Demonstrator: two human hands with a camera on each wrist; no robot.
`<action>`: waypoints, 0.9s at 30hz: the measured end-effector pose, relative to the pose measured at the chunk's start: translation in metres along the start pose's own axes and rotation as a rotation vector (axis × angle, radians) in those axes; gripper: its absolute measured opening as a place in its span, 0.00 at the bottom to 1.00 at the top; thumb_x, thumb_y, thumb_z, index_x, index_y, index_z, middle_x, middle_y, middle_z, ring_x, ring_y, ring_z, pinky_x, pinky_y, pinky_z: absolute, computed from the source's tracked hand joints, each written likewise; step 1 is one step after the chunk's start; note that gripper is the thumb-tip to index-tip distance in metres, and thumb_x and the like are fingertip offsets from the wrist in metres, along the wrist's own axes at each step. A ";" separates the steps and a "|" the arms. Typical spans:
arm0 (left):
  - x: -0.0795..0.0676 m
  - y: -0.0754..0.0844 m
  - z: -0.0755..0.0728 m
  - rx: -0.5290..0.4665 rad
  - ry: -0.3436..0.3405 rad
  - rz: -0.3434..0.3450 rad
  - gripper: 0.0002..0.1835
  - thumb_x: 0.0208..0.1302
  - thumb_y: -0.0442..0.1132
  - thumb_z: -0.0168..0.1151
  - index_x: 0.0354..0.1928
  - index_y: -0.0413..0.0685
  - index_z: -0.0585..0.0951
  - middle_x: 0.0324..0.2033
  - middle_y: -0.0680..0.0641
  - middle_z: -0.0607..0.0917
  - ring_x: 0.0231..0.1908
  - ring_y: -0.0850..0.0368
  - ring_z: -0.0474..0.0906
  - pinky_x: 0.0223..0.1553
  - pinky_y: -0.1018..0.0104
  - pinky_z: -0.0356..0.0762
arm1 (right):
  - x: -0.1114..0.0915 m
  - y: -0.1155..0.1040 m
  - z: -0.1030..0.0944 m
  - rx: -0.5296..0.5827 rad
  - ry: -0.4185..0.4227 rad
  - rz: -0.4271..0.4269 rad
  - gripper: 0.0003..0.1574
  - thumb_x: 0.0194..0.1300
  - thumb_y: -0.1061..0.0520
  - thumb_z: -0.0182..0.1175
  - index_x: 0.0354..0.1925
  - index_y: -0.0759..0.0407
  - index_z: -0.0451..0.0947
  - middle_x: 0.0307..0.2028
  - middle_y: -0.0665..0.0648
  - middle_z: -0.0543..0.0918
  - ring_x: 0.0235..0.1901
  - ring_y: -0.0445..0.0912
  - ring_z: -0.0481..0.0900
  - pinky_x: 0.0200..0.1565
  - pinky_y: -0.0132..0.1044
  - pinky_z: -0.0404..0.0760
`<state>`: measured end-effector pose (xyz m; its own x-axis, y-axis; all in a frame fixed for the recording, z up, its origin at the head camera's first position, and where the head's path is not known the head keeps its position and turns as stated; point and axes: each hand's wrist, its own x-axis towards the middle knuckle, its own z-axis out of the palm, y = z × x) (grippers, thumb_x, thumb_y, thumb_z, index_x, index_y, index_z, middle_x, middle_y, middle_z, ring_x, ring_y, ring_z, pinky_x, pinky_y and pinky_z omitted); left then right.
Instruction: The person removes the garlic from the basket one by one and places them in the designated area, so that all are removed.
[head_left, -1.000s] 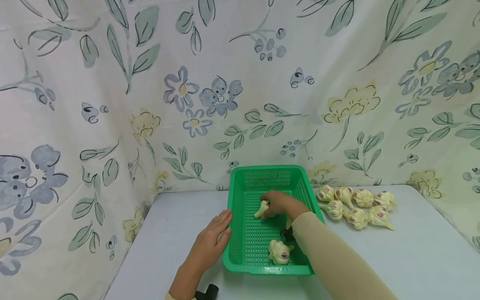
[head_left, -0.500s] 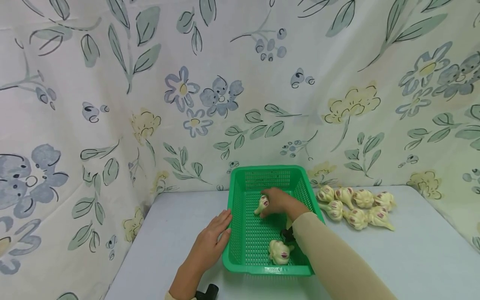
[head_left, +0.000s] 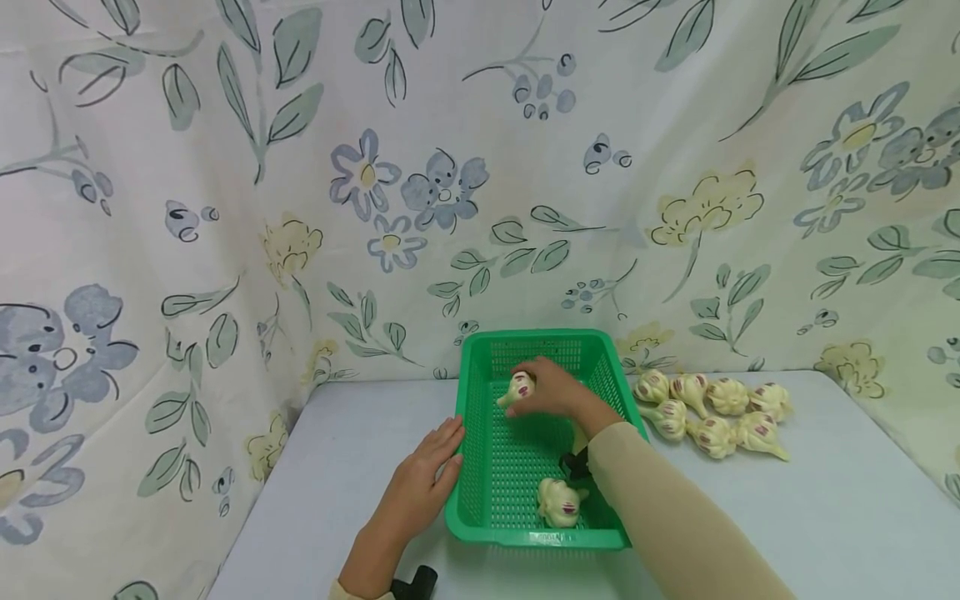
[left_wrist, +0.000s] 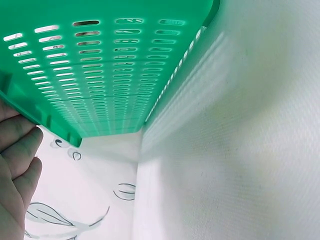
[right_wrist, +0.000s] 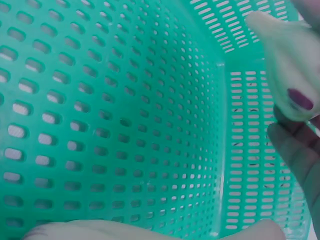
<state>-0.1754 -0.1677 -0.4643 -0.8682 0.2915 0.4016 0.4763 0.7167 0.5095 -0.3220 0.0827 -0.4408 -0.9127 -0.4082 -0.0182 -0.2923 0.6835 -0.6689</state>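
Note:
My right hand (head_left: 553, 390) grips a garlic bulb (head_left: 519, 387) inside the green basket (head_left: 467, 467), near its back left. In the right wrist view the held garlic bulb (right_wrist: 295, 65) shows its pale stem and a purple patch, and it is off the basket floor. Another garlic bulb (head_left: 558, 503) lies at the basket's front. Part of one more is hidden under my right forearm. With its fingers fairly straight, my left hand (head_left: 420, 483) rests against the basket's left rim; the left wrist view shows those fingers (left_wrist: 20, 145) touching the rim from outside.
Several garlic bulbs (head_left: 712, 436) sit in a group on the white table (head_left: 330, 467), right of the basket. A floral cloth (head_left: 480, 167) hangs behind and along the left. Black wrist gear (head_left: 415, 582) shows at my left wrist.
My right hand has lifted the garlic bulb and moved it towards the back left of the basket. My left hand has stayed at the rim.

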 end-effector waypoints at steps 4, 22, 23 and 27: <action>0.000 0.000 0.000 0.001 0.001 -0.007 0.23 0.76 0.46 0.51 0.68 0.46 0.73 0.71 0.55 0.68 0.71 0.59 0.62 0.70 0.53 0.64 | 0.000 -0.001 -0.002 0.052 0.019 -0.005 0.51 0.49 0.41 0.77 0.67 0.56 0.71 0.50 0.55 0.80 0.40 0.45 0.78 0.38 0.38 0.80; 0.001 0.000 0.000 -0.004 -0.002 -0.013 0.23 0.75 0.45 0.52 0.67 0.46 0.73 0.71 0.53 0.69 0.71 0.58 0.63 0.70 0.53 0.64 | -0.008 -0.016 -0.011 -0.046 0.161 -0.075 0.55 0.51 0.31 0.71 0.71 0.49 0.66 0.72 0.56 0.66 0.66 0.59 0.70 0.60 0.59 0.75; 0.001 0.000 0.000 -0.003 -0.003 -0.015 0.23 0.75 0.45 0.53 0.67 0.46 0.73 0.71 0.54 0.68 0.71 0.58 0.63 0.70 0.53 0.64 | -0.008 -0.016 -0.012 -0.057 0.170 -0.087 0.55 0.51 0.31 0.71 0.71 0.49 0.66 0.72 0.56 0.65 0.68 0.59 0.67 0.62 0.60 0.74; 0.001 0.000 0.000 -0.001 0.001 -0.011 0.23 0.75 0.45 0.53 0.67 0.46 0.74 0.71 0.54 0.68 0.71 0.58 0.63 0.70 0.53 0.65 | -0.011 -0.020 -0.013 -0.101 0.198 -0.135 0.55 0.52 0.31 0.71 0.71 0.50 0.66 0.73 0.57 0.65 0.72 0.63 0.60 0.64 0.66 0.68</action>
<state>-0.1758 -0.1674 -0.4639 -0.8732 0.2833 0.3964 0.4669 0.7195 0.5142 -0.3104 0.0818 -0.4175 -0.8989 -0.3796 0.2188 -0.4328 0.6920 -0.5778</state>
